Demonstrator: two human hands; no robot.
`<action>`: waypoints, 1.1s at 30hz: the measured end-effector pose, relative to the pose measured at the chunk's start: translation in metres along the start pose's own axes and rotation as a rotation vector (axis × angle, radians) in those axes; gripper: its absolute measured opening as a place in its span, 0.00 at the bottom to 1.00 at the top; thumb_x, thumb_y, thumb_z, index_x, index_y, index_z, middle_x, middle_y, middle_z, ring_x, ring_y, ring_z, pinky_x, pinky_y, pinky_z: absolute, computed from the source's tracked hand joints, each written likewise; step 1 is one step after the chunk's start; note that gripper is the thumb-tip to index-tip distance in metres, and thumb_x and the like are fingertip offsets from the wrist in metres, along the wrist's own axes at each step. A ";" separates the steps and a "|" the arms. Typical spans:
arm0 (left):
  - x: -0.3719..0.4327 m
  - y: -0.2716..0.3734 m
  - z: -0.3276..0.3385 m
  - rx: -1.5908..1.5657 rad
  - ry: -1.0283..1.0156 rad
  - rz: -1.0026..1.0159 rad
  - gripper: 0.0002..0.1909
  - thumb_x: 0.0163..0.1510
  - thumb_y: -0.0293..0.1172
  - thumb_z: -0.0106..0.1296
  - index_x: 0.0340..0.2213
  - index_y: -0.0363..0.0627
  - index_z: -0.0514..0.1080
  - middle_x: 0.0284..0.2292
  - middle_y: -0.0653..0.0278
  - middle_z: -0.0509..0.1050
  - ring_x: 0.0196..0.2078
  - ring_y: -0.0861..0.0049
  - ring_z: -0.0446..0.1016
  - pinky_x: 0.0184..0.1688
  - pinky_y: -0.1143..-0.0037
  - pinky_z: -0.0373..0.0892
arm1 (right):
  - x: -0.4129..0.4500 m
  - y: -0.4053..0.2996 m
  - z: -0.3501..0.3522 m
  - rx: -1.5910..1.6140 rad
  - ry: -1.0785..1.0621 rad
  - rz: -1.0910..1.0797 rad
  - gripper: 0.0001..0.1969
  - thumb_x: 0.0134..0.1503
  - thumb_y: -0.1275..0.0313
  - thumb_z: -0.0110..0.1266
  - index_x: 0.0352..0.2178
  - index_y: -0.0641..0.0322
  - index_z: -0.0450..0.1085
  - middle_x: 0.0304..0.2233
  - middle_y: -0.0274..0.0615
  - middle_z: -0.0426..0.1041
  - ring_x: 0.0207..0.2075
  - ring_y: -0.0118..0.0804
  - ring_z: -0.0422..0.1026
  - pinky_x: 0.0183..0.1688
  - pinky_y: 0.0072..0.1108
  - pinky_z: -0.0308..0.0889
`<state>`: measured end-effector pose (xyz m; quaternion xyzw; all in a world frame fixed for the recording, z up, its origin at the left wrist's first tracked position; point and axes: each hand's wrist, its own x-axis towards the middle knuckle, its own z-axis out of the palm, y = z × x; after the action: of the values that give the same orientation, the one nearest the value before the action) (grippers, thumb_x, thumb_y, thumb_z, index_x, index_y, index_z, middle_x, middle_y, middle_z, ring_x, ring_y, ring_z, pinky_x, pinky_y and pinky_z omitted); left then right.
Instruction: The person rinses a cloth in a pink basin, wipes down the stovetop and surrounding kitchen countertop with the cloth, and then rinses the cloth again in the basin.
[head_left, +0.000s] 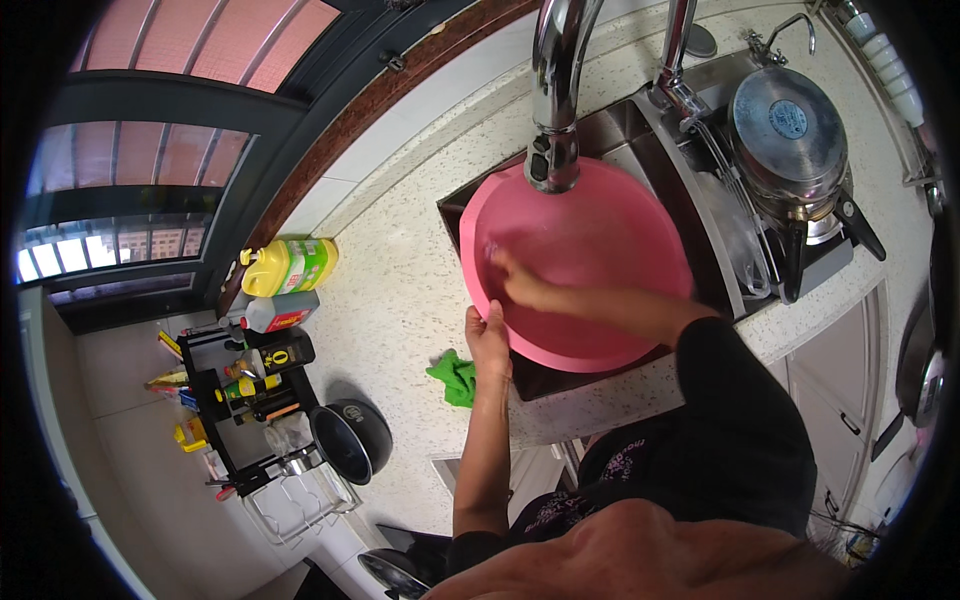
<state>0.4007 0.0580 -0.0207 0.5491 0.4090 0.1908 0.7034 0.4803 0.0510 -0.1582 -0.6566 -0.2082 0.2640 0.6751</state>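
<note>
A pink plastic basin (600, 262) rests in the steel sink (630, 135), its open side facing me. My left hand (491, 341) grips the basin's near left rim, thumb on the inner side. Inside the basin, my right hand (521, 283) reaches to the left inner wall, its fingers bent and blurred. A small pale patch shows at those fingertips; whether it is a held thing or wet glare is unclear. The chrome faucet (555, 142) hangs over the basin's far part. Beside my left wrist, a green cloth (454, 379) lies crumpled on the speckled countertop (390, 292).
An upturned steel pot (787, 127) with black handles sits right of the basin, near a clear plastic item (731, 225). Leftward stand a yellow detergent jug (292, 268), a grey jug (281, 311), a black rack (206, 397) of bottles and a dark pot (352, 441).
</note>
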 end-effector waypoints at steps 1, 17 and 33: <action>0.003 0.004 0.005 -0.006 -0.009 0.000 0.02 0.55 0.26 0.44 0.29 0.42 0.64 0.24 0.69 0.68 0.22 0.90 0.61 0.24 0.86 0.60 | -0.026 0.001 -0.008 -0.029 -0.137 -0.029 0.15 0.51 0.76 0.45 0.43 0.65 0.61 0.39 0.47 0.68 0.38 0.37 0.66 0.40 0.25 0.62; 0.017 0.050 0.026 0.367 -0.098 -0.042 0.04 0.53 0.25 0.46 0.31 0.38 0.66 0.26 0.66 0.71 0.25 0.86 0.66 0.28 0.83 0.64 | 0.068 0.029 -0.212 -0.908 -0.039 0.048 0.16 0.53 0.69 0.42 0.44 0.61 0.62 0.42 0.42 0.64 0.44 0.34 0.62 0.48 0.24 0.56; 0.015 0.019 0.022 0.489 0.190 0.307 0.12 0.52 0.32 0.50 0.21 0.36 0.64 0.15 0.67 0.63 0.19 0.86 0.56 0.21 0.81 0.58 | -0.100 -0.068 -0.090 -0.825 0.353 0.220 0.25 0.57 0.63 0.39 0.54 0.64 0.51 0.55 0.47 0.53 0.57 0.36 0.52 0.58 0.25 0.46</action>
<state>0.4300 0.0610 -0.0069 0.7373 0.4190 0.2413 0.4718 0.4654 -0.0819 -0.0885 -0.9236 -0.1067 0.1132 0.3504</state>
